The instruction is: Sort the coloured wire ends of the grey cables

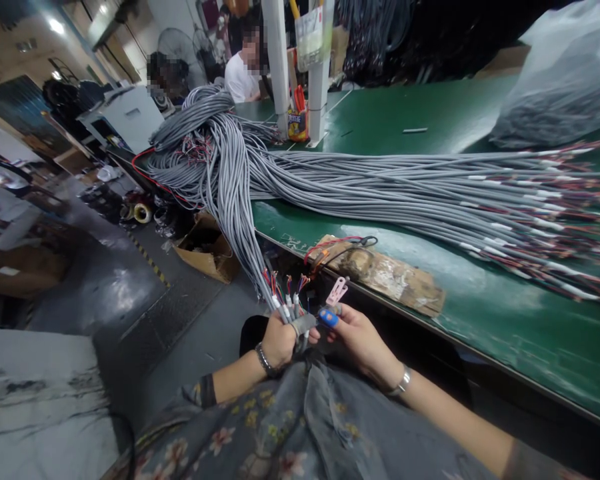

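Observation:
My left hand (pixel 279 341) is closed round a bunch of grey cables (pixel 240 227) near their stripped ends, where short coloured wires (pixel 286 290) stick up. My right hand (pixel 361 337) is closed in a pinch on a small tool with a blue tip (pixel 329 318) and a pink handle (pixel 337 291), held against the cable ends. Both hands hover over my lap, just off the front edge of the green bench (pixel 505 320). The cables run up from my left hand onto the bench.
A large sheaf of grey cables (pixel 380 183) lies across the bench, with coloured ends at the right. A worn cardboard pad (pixel 395 277) with red wires sits at the bench edge. An open carton (pixel 207 250) stands on the floor. Two people sit at the far end.

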Demonstrator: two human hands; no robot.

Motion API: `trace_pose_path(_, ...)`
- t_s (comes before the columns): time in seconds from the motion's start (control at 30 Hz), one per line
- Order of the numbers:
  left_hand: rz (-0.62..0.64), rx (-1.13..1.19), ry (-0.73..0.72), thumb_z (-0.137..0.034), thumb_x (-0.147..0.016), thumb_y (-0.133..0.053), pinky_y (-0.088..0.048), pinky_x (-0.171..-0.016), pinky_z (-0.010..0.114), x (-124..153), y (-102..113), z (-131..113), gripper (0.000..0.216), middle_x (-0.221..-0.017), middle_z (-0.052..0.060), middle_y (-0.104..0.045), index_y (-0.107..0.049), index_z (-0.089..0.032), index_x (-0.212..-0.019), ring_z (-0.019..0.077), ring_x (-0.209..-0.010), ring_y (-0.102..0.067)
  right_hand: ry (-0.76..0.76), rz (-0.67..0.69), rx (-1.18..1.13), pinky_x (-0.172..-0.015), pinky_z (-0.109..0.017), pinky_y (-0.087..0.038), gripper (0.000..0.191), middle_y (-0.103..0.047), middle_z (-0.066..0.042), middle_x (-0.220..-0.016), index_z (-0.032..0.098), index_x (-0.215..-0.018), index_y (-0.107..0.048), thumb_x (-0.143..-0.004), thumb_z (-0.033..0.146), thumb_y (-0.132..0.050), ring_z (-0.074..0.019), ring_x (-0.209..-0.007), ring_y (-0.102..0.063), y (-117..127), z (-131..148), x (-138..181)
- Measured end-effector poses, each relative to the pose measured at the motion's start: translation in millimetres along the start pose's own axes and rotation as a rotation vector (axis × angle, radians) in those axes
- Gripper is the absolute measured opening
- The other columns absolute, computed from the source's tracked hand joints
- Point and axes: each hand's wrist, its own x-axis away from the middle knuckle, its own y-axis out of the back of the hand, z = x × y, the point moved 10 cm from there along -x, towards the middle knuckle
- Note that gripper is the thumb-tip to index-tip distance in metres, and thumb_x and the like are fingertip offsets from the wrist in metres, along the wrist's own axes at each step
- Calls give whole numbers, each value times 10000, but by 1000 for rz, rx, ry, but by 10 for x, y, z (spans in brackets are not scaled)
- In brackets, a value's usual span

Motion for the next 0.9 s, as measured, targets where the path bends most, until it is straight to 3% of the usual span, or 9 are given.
trace_pose_path(0.4,18,-2,-70,-468,-515,-769,-420,-420,232,-9,-3,-66,389,-421,14,-560,-564,-138,-517,107,-376,-513,10,77,-31,-475,-243,-319,418,-472,44,-492,192,-588,-541,-548,522,-795,-92,-470,-380,-23,66,110)
trace_pose_path(0.57,186,25,-29,-470,-464,-790,-356,-363,222,-21,-142,-118,409,-370,-3,-510,-547,-142,-491,81,-312,-432,-27,43,-186,-489,-265,-388,443,-552,-4,-612,194,-675,-593,-620,622,-695,-112,-496,-424,137,77,-13)
trace_pose_path(0.63,271,11,21,-464,-437,-807,-335,-348,219,-25,-227,-111,420,-364,-3,-506,-544,-142,-493,79,-298,-419,-57,87,-204,-502,-270,-399,467,-587,-28,-684,194,-735,-620,-632,647,-668,-122,-524,-453,111,93,-81)
trace_pose_path(0.73,336,-5,56,-461,-441,-816,-322,-343,214,-46,-307,-107,423,-377,0,-518,-555,-137,-514,81,-297,-422,20,154,-151,-522,-276,-383,488,-543,-3,-612,195,-739,-627,-647,675,-637,-126,-522,-430,20,227,-141)
trace_pose_path(0.9,370,-42,77,-482,-443,-818,-325,-344,213,-84,-390,-85,437,-384,12,-531,-583,-121,-515,86,-298,-437,265,-87,110,-524,-290,-335,527,-468,19,-515,211,-575,-561,-643,733,-584,-132,-505,-369,151,463,-131)
